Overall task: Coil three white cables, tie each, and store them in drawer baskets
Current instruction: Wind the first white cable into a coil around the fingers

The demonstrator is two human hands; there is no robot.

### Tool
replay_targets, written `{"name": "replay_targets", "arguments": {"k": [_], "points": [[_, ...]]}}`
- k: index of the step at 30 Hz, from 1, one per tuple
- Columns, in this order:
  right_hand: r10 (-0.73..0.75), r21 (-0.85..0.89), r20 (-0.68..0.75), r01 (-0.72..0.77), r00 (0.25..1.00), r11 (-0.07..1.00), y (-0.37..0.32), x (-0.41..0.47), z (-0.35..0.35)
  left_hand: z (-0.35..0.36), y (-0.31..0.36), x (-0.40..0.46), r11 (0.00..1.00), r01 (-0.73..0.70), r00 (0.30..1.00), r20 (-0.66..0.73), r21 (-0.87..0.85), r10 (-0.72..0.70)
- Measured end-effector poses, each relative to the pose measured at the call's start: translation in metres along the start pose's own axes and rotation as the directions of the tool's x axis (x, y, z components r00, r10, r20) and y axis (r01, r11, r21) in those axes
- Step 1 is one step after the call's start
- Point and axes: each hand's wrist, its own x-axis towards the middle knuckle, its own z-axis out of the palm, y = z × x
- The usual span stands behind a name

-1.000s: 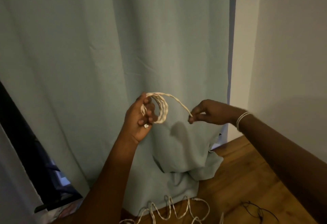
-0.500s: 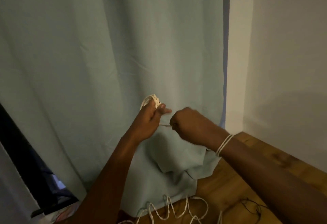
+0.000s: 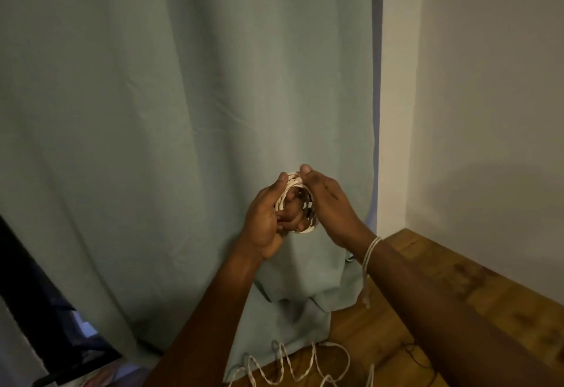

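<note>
Close behind our hands hangs the pale green curtain (image 3: pixel 189 130), shutting off the whole far side, its hem bunched on the wooden floor (image 3: pixel 457 304). To the right we meet a white wall (image 3: pixel 494 105), with open floor before it. Low in front, a loose white cable (image 3: pixel 293 368) snakes across the boards beside a thin dark wire (image 3: pixel 418 359). A dark slanted edge (image 3: pixel 33 304) blocks our lower left

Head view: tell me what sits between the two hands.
The coiled white cable, gripped from both sides by the left hand and right hand, shown in the head view.
</note>
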Motion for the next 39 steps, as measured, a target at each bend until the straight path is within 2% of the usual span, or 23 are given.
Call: {"name": "replay_targets", "arguments": {"k": [3,5,7,8,13,16,19,22,25,28,31,34,37,39], "points": [[-0.017,-0.011,-0.181,0.016,0.983,1.000,-0.001,0.000,0.010,0.008,-0.009,-0.001,1.000,-0.005,0.996,-0.084,0.012,0.006],[-0.073,-0.058,-0.256,0.060,0.964,0.997,-0.001,0.004,0.009,0.011,-0.012,0.000,0.975,0.012,0.981,-0.191,0.221,0.031],[-0.154,-0.124,-0.258,0.125,0.954,0.984,-0.001,0.006,0.004,0.008,-0.015,0.000,0.891,0.052,0.963,-0.260,0.451,0.076],[-0.176,-0.139,-0.236,0.146,0.956,0.979,0.001,0.007,0.000,0.005,-0.013,0.000,0.867,0.072,0.956,-0.281,0.492,0.081],[-0.153,-0.221,-0.092,0.130,0.984,0.967,0.006,0.009,-0.013,-0.018,0.009,-0.001,0.910,0.128,0.988,-0.135,0.395,-0.081],[-0.140,-0.142,-0.171,0.116,0.975,0.983,0.010,0.012,-0.006,-0.011,0.001,0.001,0.966,0.169,0.983,-0.101,0.197,-0.151],[-0.114,-0.075,-0.351,0.094,0.929,0.993,0.020,0.004,0.003,0.006,-0.021,-0.002,0.982,0.139,0.963,-0.249,0.125,-0.104],[-0.035,0.001,-0.440,0.040,0.897,0.999,0.033,-0.013,0.012,0.019,-0.041,-0.008,0.992,0.112,0.922,-0.377,0.050,-0.085],[0.023,0.053,-0.512,0.005,0.859,0.999,0.044,-0.023,0.010,0.024,-0.056,-0.010,0.989,0.132,0.908,-0.393,-0.065,-0.147],[0.054,-0.019,-0.557,-0.077,0.829,0.997,0.059,-0.031,-0.006,0.030,-0.073,-0.006,0.980,0.197,0.878,-0.444,-0.009,-0.180],[0.142,-0.089,-0.477,-0.208,0.867,0.974,0.074,-0.041,-0.027,0.037,-0.093,0.002,0.956,0.283,0.814,-0.546,0.074,-0.199],[0.336,-0.194,-0.300,-0.402,0.893,0.895,0.091,-0.049,-0.062,0.033,-0.120,0.012,0.933,0.335,0.779,-0.595,0.130,-0.197],[0.518,-0.386,-0.105,-0.515,0.849,0.765,0.110,-0.055,-0.105,0.025,-0.155,0.020,0.898,0.379,0.775,-0.608,0.223,-0.176],[0.607,-0.476,-0.056,-0.556,0.793,0.682,0.125,-0.061,-0.137,0.027,-0.180,0.026,0.855,0.415,0.775,-0.612,0.310,-0.154]]}}
